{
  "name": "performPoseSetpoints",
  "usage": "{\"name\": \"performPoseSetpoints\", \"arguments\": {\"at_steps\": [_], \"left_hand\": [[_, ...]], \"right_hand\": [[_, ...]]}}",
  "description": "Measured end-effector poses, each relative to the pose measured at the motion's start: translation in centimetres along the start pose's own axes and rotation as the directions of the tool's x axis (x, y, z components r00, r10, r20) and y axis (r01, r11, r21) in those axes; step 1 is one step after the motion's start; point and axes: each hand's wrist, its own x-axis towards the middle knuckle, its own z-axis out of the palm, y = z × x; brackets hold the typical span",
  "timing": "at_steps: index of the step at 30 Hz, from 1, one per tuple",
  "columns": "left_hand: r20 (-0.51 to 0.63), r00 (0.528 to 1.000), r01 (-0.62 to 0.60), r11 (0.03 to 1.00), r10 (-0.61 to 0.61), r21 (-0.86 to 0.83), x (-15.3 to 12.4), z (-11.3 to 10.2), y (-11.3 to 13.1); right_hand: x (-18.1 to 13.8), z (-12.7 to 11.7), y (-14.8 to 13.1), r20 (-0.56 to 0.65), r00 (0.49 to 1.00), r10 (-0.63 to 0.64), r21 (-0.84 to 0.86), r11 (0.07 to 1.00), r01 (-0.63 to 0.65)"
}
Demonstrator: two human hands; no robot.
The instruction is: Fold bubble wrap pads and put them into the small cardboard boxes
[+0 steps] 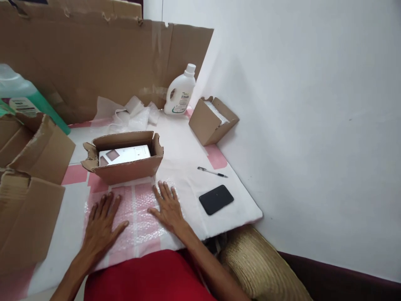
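Note:
A clear sheet of bubble wrap [145, 228] lies spread on the table in front of me. My left hand [102, 223] rests flat on its left part, fingers stretched out. Flat on the sheet's right part lies my right hand [168, 207], its fingers spread too. Just beyond both hands stands an open cardboard box [128, 169], with a white printed carton [131, 154] inside it. A black smartphone [216, 200] lies to the right of my right hand, and a pen [213, 172] lies behind the phone.
Cardboard boxes [31, 217] crowd the left side, before a jug of green liquid [40, 100]. Crumpled clear wrap [134, 115], a white bottle [181, 94] and another open box [211, 121] stand at the back. A large cardboard panel [103, 62] and a white wall [307, 125] bound the table.

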Motion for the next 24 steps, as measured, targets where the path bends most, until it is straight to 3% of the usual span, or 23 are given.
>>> {"name": "performPoseSetpoints", "arguments": {"at_steps": [6, 9, 12, 15, 18, 22, 24], "left_hand": [[0.02, 0.983, 0.18, 0.982, -0.181, 0.048, -3.3, -1.9, -3.5], [-0.088, 0.975, 0.207, 0.978, -0.204, 0.024, -5.2, -3.0, -4.0], [-0.188, 0.982, 0.034, 0.999, -0.033, 0.002, -6.8, -4.1, -3.1], [-0.171, 0.961, -0.214, 0.976, 0.217, 0.039, -7.6, -4.2, -2.1], [-0.167, 0.94, -0.298, 0.954, 0.298, 0.027, -7.9, -3.6, -2.5], [-0.167, 0.916, -0.374, 0.927, 0.365, -0.023, -8.2, -3.7, -3.8], [-0.21, 0.922, -0.356, 0.926, 0.326, -0.125, -8.3, -4.6, -3.8]], "right_hand": [[-1.6, -1.4, 3.0, -0.018, 0.991, 0.132, -0.034, 0.991, -0.133], [-3.1, -2.4, 2.8, -0.084, 0.986, 0.147, -0.083, 0.985, -0.154], [-5.3, -4.0, 2.1, -0.058, 0.996, -0.074, -0.086, 0.994, 0.069], [-7.2, -4.8, 1.7, 0.052, 0.937, -0.346, -0.028, 0.937, 0.347], [-7.8, -4.3, 2.2, 0.03, 0.915, -0.403, -0.041, 0.914, 0.404], [-7.9, -3.8, 3.0, -0.084, 0.879, -0.469, -0.063, 0.883, 0.465], [-8.1, -4.3, 2.9, -0.146, 0.889, -0.434, 0.023, 0.897, 0.441]]}}
